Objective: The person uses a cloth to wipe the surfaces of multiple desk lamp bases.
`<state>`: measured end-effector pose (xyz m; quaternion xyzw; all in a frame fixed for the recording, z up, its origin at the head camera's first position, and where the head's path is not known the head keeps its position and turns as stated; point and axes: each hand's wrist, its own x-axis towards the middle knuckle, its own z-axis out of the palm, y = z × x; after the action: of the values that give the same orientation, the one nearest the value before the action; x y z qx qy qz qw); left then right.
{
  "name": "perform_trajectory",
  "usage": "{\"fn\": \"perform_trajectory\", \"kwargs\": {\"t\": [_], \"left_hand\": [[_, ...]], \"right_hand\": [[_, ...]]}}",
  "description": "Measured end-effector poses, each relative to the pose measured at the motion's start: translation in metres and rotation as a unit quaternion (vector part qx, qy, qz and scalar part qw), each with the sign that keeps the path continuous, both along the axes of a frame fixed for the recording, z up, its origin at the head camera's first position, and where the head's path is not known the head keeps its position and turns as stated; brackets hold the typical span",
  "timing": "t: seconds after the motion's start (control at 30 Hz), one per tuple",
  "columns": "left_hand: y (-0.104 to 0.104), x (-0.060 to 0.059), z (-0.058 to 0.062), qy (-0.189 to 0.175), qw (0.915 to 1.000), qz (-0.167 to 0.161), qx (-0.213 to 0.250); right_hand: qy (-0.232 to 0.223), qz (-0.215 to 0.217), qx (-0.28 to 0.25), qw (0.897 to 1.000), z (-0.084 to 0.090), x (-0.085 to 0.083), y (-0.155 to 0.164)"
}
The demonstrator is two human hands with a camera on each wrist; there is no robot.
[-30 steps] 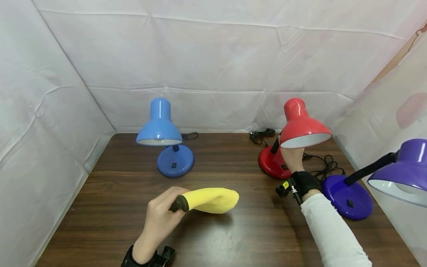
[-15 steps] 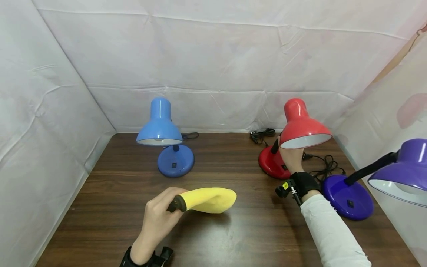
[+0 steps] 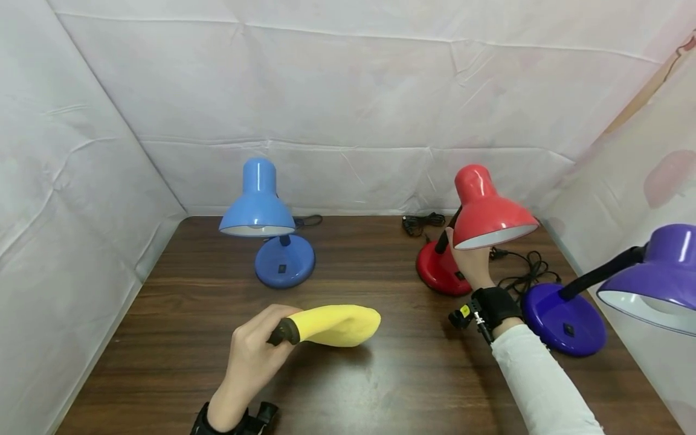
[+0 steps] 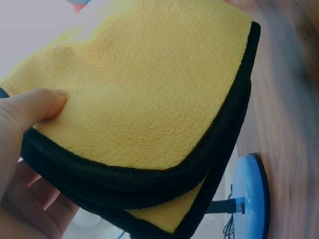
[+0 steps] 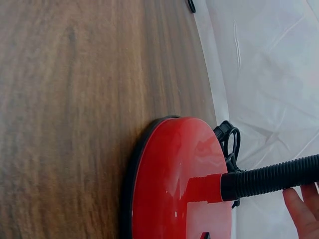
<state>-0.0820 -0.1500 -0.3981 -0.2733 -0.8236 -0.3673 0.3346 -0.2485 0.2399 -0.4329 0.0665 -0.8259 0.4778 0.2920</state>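
My left hand (image 3: 251, 345) pinches a folded yellow cloth (image 3: 342, 325) with black edging, held up over the wooden table. The left wrist view shows the thumb on the plush side of the cloth (image 4: 149, 89) and the other fingers beneath its dark border. My right hand (image 3: 474, 266) grips the black flexible neck (image 5: 279, 177) of a red desk lamp (image 3: 486, 211), just under the shade. That lamp leans a little, its round red base (image 5: 174, 174) tipped in the head view. The shade hides most of the right fingers from the head camera.
A blue desk lamp (image 3: 258, 208) stands at the back left. On the right, a purple desk lamp (image 3: 565, 319) is beside my right forearm, its shade reaching outward. Coiled black cords (image 3: 524, 272) lie behind it. White sheeting (image 3: 348, 109) walls the table (image 3: 163, 338).
The red lamp has shifted slightly left and toward me, tilting a little, with my right hand on its neck. My left hand and the cloth have drifted slightly left.
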Motion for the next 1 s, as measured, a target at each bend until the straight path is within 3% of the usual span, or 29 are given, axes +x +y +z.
{"fn": "perform_trajectory", "kwargs": {"t": [0.2, 0.43, 0.53, 0.8, 1.0], "left_hand": [[-0.002, 0.001, 0.002, -0.001, 1.0, 0.001, -0.001], [-0.003, 0.001, 0.003, 0.001, 1.0, 0.008, -0.003], [-0.003, 0.001, 0.003, 0.001, 1.0, 0.008, -0.003], [-0.002, 0.003, 0.004, 0.001, 1.0, 0.005, -0.004], [0.001, 0.004, 0.006, 0.003, 1.0, 0.001, -0.007]], "right_hand": [[0.052, 0.057, -0.02, 0.997, 0.001, 0.009, -0.008], [0.083, 0.133, -0.046, 0.987, 0.021, 0.03, -0.029], [0.057, 0.16, -0.065, 0.983, 0.025, 0.037, -0.036], [-0.055, 0.141, -0.033, 0.988, 0.029, 0.053, -0.051], [-0.039, 0.134, 0.027, 0.99, 0.017, 0.053, -0.057]]}}
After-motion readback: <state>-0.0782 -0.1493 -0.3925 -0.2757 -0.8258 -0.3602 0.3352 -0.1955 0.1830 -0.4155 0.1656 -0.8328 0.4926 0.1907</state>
